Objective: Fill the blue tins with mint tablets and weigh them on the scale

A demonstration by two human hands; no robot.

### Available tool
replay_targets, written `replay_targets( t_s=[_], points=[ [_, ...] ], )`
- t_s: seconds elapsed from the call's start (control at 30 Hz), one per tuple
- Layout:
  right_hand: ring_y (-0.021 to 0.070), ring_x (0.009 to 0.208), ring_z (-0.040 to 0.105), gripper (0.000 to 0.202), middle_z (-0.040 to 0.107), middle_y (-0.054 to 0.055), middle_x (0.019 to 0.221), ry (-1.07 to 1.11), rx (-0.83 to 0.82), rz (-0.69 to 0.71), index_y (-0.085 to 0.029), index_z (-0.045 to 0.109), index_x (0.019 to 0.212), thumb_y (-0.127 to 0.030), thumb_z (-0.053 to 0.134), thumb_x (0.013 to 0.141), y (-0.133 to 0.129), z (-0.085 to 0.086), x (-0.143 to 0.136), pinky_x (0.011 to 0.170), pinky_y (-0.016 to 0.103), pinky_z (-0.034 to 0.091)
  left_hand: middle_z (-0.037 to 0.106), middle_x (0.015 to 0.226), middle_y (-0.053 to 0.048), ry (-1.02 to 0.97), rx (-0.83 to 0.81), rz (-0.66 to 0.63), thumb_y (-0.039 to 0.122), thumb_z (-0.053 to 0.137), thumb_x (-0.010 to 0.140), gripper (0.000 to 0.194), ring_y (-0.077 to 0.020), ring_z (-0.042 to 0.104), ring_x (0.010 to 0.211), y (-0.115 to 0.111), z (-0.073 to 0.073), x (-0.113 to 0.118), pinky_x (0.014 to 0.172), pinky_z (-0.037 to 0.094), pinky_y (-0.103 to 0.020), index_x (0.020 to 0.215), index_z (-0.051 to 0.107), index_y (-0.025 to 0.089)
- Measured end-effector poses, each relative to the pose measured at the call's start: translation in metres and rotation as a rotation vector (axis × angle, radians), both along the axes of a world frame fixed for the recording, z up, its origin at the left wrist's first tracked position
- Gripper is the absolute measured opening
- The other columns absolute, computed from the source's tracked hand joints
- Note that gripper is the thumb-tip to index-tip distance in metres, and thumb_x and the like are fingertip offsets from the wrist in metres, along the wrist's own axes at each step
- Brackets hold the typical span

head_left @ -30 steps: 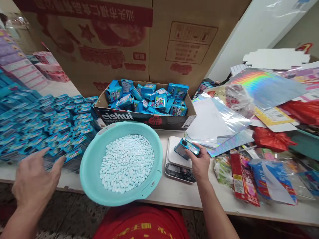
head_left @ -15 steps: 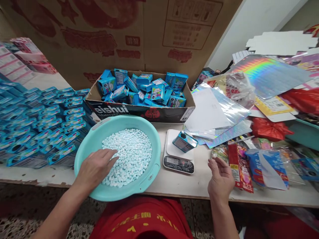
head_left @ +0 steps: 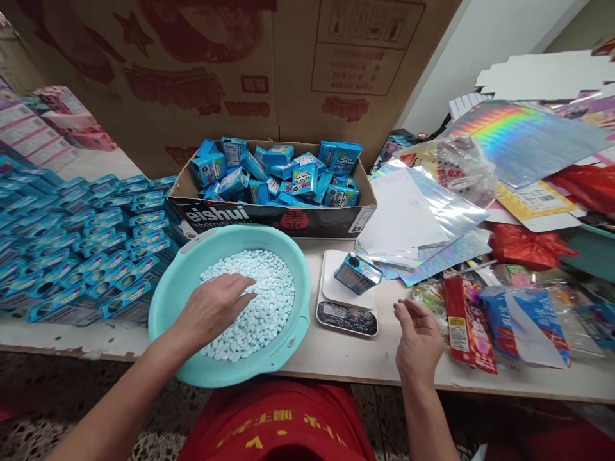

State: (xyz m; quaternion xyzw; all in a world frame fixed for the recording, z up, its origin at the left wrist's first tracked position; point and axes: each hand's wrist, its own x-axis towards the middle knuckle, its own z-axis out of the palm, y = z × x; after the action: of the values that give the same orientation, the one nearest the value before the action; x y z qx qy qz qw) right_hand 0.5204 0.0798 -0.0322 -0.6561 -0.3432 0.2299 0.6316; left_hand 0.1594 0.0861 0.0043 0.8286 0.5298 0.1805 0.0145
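Observation:
Over the turquoise basin (head_left: 177, 288) is my left hand (head_left: 216, 310), its thumb and fingers slightly apart above the small pale blue candies (head_left: 269, 301). Nothing shows between those fingers. A white kitchen scale (head_left: 328, 285) stands right of the basin, with a small blue box (head_left: 358, 273) tilted on its platform; a round white piece sits at the box's top corner. My right hand (head_left: 419, 336) is to the right of the scale, palm turned inward, fingers curved and apart, with nothing seen in it.
Behind the basin, a black carton (head_left: 307, 221) holds many blue boxes. Rows of blue boxes (head_left: 86, 250) stand at the left. White and holographic sheets (head_left: 403, 211) lie right of the carton, with candy packets (head_left: 468, 323) in front. A tall cardboard box (head_left: 288, 64) rises behind.
My left hand has moved right and slightly up over the candies. My right hand has shifted a little to the left. The small box remains on the scale.

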Motion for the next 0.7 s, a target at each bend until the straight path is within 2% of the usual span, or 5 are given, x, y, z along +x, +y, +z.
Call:
replay_targets(
  t_s=[0.17, 0.3, 0.5, 0.6, 0.7],
  points=[
    [0.0226, 0.098, 0.060, 0.045, 0.062, 0.011, 0.108, -0.052, -0.031, 0.204, -0.017, 0.058, 0.104, -0.041, 0.071, 0.068, 0.006, 0.002, -0.014, 0.086, 0.043, 0.049, 0.067, 0.107, -0.006, -0.132, -0.107, -0.158, 0.033, 0.043, 0.093, 0.027, -0.0196, 0.061, 0.100, 0.044, 0.026, 0.057, 0.085, 0.047, -0.031, 0.108, 0.060, 0.019],
    [0.0238, 0.104, 0.057, 0.047, 0.059, 0.012, 0.115, -0.122, -0.028, 0.275, -0.018, 0.055, 0.109, -0.040, 0.070, 0.070, 0.012, 0.008, -0.019, 0.086, 0.043, 0.049, 0.067, 0.095, -0.010, 0.080, -0.271, -0.074, 0.023, 0.037, 0.091, 0.028, -0.0247, 0.063, 0.090, 0.073, 0.035, 0.082, 0.071, 0.047, -0.033, 0.094, 0.064, 0.017],
    [0.0224, 0.096, 0.060, 0.041, 0.063, 0.011, 0.104, -0.116, -0.059, 0.121, -0.017, 0.059, 0.101, -0.041, 0.070, 0.070, 0.012, 0.009, -0.004, 0.085, 0.043, 0.048, 0.067, 0.090, -0.010, 0.340, -0.737, -0.132, 0.021, 0.057, 0.075, 0.012, -0.0249, 0.063, 0.082, 0.048, 0.009, 0.048, 0.066, 0.043, -0.030, 0.085, 0.064, 0.018],
    [0.0217, 0.093, 0.060, 0.040, 0.064, 0.010, 0.100, -0.128, -0.077, 0.133, -0.017, 0.061, 0.099, -0.042, 0.069, 0.070, 0.017, 0.007, -0.001, 0.084, 0.042, 0.048, 0.067, 0.087, -0.008, 0.261, -0.784, -0.184, 0.018, 0.051, 0.078, 0.013, -0.0232, 0.062, 0.083, 0.027, -0.002, 0.031, 0.068, 0.041, -0.029, 0.081, 0.063, 0.019],
    [0.0223, 0.099, 0.058, 0.046, 0.062, 0.011, 0.108, -0.150, -0.052, 0.223, -0.017, 0.059, 0.106, -0.042, 0.070, 0.069, 0.028, 0.007, -0.008, 0.086, 0.042, 0.048, 0.068, 0.084, -0.006, 0.125, -0.763, -0.090, 0.015, 0.045, 0.080, 0.019, -0.0206, 0.061, 0.081, 0.022, -0.002, 0.021, 0.069, 0.039, -0.028, 0.082, 0.063, 0.019]
  ],
)
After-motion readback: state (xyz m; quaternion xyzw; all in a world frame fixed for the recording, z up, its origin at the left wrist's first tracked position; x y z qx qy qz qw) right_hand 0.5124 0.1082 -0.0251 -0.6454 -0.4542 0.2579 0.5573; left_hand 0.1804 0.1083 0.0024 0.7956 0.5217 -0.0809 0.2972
